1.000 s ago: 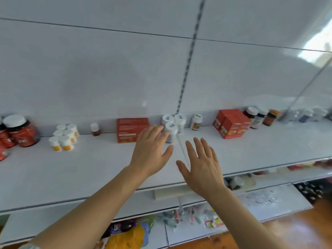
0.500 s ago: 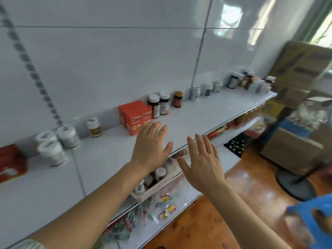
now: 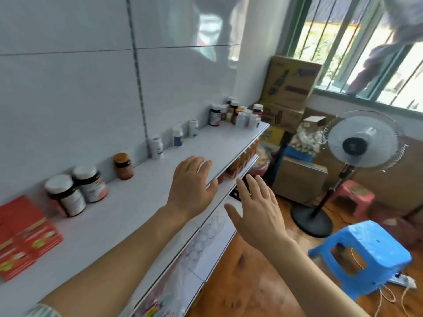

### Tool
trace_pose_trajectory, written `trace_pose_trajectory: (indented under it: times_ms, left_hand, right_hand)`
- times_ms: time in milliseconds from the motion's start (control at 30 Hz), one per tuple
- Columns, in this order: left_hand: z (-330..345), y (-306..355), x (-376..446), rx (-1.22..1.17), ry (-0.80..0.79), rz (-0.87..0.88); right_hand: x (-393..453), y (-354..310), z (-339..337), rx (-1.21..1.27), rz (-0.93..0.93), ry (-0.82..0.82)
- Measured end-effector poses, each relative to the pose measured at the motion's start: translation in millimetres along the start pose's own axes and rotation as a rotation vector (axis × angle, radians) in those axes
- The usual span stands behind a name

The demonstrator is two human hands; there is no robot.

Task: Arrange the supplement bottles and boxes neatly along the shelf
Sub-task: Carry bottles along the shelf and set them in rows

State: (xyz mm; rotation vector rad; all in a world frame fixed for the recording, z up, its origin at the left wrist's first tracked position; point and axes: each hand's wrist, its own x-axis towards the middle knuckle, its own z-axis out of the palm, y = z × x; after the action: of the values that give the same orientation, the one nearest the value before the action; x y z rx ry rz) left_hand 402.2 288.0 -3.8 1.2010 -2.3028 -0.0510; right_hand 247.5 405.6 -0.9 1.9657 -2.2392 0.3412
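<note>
A white shelf runs along the tiled wall toward the far right corner. Red boxes lie at its near left end, then two dark bottles with white caps, a brown bottle, three small white bottles spaced along the wall, and a cluster of several bottles at the far end. My left hand hovers flat over the shelf's front edge, holding nothing. My right hand is spread open in the air beyond the edge, also holding nothing.
Lower shelves hold packets and jars. Stacked cardboard boxes fill the corner. A standing fan, a blue plastic stool and a red stool stand on the wooden floor to the right, under a barred window.
The view has swung right along the shelf, from the white-capped bottles and red boxes to the far end and the room. Both hands stay spread and hold nothing.
</note>
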Motion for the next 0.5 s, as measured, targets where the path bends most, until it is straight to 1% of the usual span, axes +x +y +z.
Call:
trace_pose_trajectory:
  times_ms: [167, 367, 500]
  left_hand:
    - [61, 39, 77, -0.020, -0.025, 0.020]
    - [125, 80, 163, -0.046, -0.039, -0.059]
    - [152, 86, 209, -0.036, -0.036, -0.111]
  right_hand:
    - [59, 87, 18, 0.023, 0.030, 0.013]
    - [138, 192, 31, 0.012, -0.014, -0.011]
    - [195, 239, 33, 0.030, -0.058, -0.024]
